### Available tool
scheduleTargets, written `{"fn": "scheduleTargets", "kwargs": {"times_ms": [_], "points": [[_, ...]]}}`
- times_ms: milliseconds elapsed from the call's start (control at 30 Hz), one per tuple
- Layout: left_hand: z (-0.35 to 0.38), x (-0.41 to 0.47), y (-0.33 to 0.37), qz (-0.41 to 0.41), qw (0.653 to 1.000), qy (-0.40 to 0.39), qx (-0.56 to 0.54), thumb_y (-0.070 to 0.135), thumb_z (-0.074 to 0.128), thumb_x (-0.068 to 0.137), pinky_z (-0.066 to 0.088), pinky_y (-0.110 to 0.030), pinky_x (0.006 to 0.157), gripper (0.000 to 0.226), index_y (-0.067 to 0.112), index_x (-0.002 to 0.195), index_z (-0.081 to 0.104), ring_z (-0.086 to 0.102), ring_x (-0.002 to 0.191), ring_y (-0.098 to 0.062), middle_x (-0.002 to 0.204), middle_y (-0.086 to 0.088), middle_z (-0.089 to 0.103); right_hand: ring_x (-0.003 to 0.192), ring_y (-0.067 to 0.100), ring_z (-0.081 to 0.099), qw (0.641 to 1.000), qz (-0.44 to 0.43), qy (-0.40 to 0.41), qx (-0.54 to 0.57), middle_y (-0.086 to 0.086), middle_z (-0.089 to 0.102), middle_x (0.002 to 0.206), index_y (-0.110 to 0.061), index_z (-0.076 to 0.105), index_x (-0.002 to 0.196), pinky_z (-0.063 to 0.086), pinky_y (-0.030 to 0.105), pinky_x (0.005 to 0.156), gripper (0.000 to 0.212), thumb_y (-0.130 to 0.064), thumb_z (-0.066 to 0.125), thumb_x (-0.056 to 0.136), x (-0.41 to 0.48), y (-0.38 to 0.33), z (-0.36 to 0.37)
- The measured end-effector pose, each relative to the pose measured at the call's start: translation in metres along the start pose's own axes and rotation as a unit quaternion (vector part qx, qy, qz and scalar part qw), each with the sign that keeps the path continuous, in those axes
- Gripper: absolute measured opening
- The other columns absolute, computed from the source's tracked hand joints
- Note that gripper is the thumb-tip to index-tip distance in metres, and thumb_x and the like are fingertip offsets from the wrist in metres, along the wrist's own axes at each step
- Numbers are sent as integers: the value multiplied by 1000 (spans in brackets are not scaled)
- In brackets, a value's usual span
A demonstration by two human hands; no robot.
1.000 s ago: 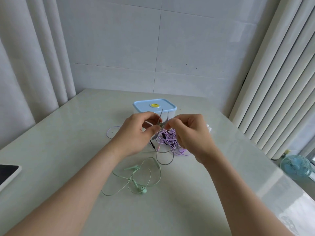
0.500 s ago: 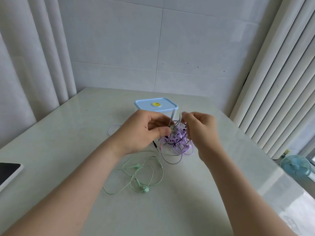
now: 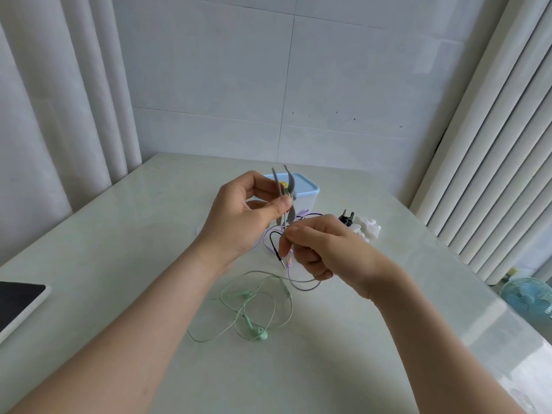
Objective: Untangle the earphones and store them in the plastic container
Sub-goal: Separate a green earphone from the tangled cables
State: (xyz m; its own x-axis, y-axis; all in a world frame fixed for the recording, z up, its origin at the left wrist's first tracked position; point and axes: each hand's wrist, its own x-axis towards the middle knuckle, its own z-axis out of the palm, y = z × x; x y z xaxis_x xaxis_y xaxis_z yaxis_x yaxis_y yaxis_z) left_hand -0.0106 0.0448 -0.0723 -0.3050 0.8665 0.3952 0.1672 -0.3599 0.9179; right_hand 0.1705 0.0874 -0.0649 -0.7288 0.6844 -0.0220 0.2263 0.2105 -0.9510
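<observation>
both hands on the tangle, just in front of the plastic container (image 3: 307,189)

my left hand (image 3: 239,216) pinches the grey earphones (image 3: 291,186) between thumb and forefinger, the buds sticking up across the container's front. my right hand (image 3: 325,249), nearer me than the container, has its fingers curled tight on the purple cords (image 3: 303,212) and a black lead (image 3: 271,242), plug hanging down. the green earphones (image 3: 254,306) lie loose on the table (image 3: 149,234), nearer me again from the container (touching neither hand).
</observation>
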Motion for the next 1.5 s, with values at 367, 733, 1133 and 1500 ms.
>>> {"fn": "scheduleTargets", "kwargs": {"times_ms": [367, 733, 1133, 1500], "points": [[-3, -5, -12, -25, 986, -163, -10, 8, 78, 91, 54, -23, 77, 20, 2, 106, 67, 68, 80, -16, 96, 5, 77, 59, 24, 12, 981, -120, 133, 72, 9, 17, 65, -7, 69, 76, 12, 36, 54, 34, -18, 47, 100, -8, -12, -7], [2, -5, -8, -16, 988, -150, -15, -1, 83, 84, 61, -34, 86, 24, 4, 106, 78, 78, 91, -29, 100, -10, 81, 45, 15, 30, 947, -51, 308, 75, -4, 34, 53, -12, 69, 77, 30, 23, 45, 31, -24, 58, 104, 5, 5, -21], [-4, 2, -4, -13, 1000, 10, -19, 18, 82, 91, 61, -33, 65, 16, 13, 100, 71, 77, 96, -23, 102, -5, 78, 56, 21, 24, 994, -4, 71, -84, -5, 31, 56, -19, 84, 91, 23, 28, 49, 28, -29, 61, 106, 1, 8, -6], [-9, 2, -10, -52, 995, -90, -13, 34, 82, 81, 50, -18, 69, 34, 10, 102, 70, 65, 76, -9, 95, 5, 75, 52, 17, 16, 973, -120, 163, 114, -2, 23, 59, -6, 73, 83, 19, 21, 47, 34, -23, 58, 108, -2, -3, -6]]}}
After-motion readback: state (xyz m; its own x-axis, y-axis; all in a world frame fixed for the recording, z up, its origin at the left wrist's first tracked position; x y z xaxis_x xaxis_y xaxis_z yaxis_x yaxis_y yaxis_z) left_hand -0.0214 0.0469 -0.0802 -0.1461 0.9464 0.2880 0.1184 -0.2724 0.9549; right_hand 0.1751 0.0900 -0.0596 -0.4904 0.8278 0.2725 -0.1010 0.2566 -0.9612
